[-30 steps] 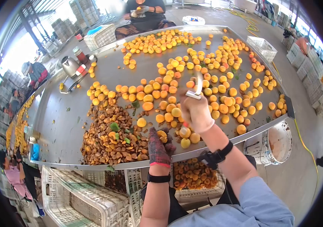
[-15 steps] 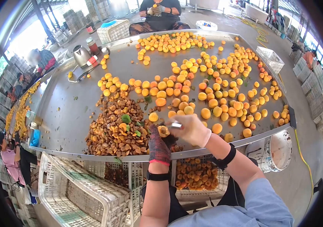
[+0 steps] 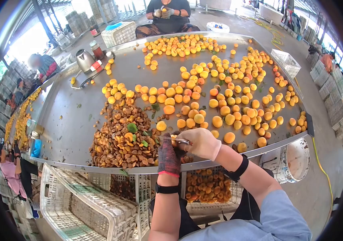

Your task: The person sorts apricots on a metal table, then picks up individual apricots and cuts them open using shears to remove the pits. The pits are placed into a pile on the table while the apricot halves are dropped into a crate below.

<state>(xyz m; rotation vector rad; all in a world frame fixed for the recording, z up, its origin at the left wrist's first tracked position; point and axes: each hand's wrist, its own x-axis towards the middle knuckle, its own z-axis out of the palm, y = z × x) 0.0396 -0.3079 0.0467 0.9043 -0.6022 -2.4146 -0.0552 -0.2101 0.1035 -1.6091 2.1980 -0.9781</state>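
Note:
My left hand (image 3: 168,156), in a dark knitted glove with a red cuff, is closed around an apricot (image 3: 174,137) at the table's near edge. My right hand (image 3: 202,143) wears a pale glove and grips a small metal tool (image 3: 184,141) whose working end meets the fruit. The tool's exact kind is hidden by the fingers. Just left of my hands rises a heap of brown apricot pits (image 3: 119,138) mixed with orange scraps and green leaves. One whole apricot (image 3: 161,125) lies just beyond my left hand.
Many whole apricots (image 3: 229,119) spread across the metal table (image 3: 69,124). A kettle (image 3: 85,60) and jar stand far left. Below the near edge are a crate of apricot halves (image 3: 207,186) and a white crate (image 3: 87,201). A co-worker (image 3: 168,16) sits opposite, hands on a fruit.
My right hand has turned and come lower and closer to my left, bringing the tool against the apricot. The fruit's opened face shows less than before.

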